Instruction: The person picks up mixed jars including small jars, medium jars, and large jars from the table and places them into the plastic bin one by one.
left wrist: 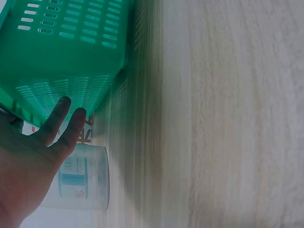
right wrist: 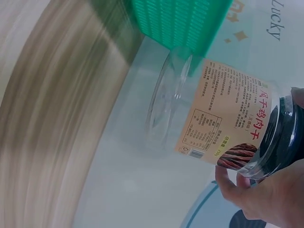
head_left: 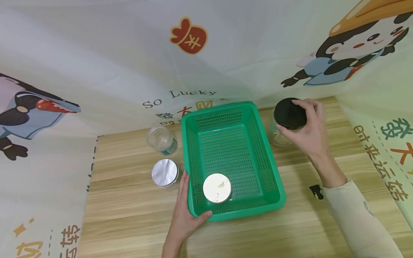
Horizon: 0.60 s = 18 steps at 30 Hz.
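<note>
My right hand (head_left: 311,130) grips a clear jar (right wrist: 228,111) by its black lid (head_left: 290,113), thumb and fingers round the lid's edge. In the right wrist view the jar shows a beige label with a picture of dark strips, and its base faces the wood tabletop. My left hand (head_left: 185,215) holds the near left corner of a green plastic basket (head_left: 272,172), thumb at the front rim and fingers along the left outer wall. Inside the basket, near that corner, a container with a round whitish top (head_left: 217,188) stands.
Left of the basket are a clear jar (head_left: 162,139) with a blue-green label and a container with a silver top (head_left: 165,172). A small black object (head_left: 316,192) lies near the right sleeve. Printed cloth (head_left: 129,53) hangs behind the table (head_left: 129,215) and at both sides.
</note>
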Each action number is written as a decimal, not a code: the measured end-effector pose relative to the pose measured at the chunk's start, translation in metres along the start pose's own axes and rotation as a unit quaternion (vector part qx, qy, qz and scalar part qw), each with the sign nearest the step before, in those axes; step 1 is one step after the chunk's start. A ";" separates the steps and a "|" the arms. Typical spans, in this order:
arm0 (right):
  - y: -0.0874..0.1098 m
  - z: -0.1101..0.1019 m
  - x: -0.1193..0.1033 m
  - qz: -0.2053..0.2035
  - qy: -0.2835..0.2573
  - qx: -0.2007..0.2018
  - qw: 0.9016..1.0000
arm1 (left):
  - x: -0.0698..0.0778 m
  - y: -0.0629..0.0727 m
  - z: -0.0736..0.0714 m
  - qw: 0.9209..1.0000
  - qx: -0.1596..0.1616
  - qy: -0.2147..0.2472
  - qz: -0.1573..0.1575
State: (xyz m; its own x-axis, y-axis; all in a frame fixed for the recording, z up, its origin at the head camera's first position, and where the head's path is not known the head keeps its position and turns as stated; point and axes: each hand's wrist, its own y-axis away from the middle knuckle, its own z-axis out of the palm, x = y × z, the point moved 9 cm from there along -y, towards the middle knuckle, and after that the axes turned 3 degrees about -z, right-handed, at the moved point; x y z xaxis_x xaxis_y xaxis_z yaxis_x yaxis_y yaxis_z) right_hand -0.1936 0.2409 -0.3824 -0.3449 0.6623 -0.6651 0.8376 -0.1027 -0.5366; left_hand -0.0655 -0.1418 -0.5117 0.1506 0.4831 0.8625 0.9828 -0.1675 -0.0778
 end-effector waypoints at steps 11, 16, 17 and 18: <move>0.000 -0.013 -0.014 -0.006 -0.001 0.005 1.000 | -0.001 -0.002 0.000 1.000 0.002 0.011 0.000; 0.000 -0.015 -0.019 -0.012 0.004 0.004 1.000 | -0.001 0.000 0.000 1.000 0.003 0.008 -0.006; 0.000 -0.015 -0.020 -0.012 0.004 0.004 1.000 | 0.000 0.000 0.000 1.000 0.003 0.008 -0.007; 0.000 -0.016 -0.021 -0.011 0.003 0.004 1.000 | 0.000 0.000 0.000 1.000 0.004 0.007 -0.006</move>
State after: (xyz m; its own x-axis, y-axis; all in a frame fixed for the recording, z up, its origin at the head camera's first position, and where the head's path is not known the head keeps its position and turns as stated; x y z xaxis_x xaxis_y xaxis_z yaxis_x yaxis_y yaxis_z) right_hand -0.1797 0.2390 -0.3602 -0.3600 0.6693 -0.6499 0.8262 -0.0949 -0.5554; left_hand -0.0659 -0.1419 -0.5114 0.1368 0.4728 0.8705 0.9854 -0.1548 -0.0707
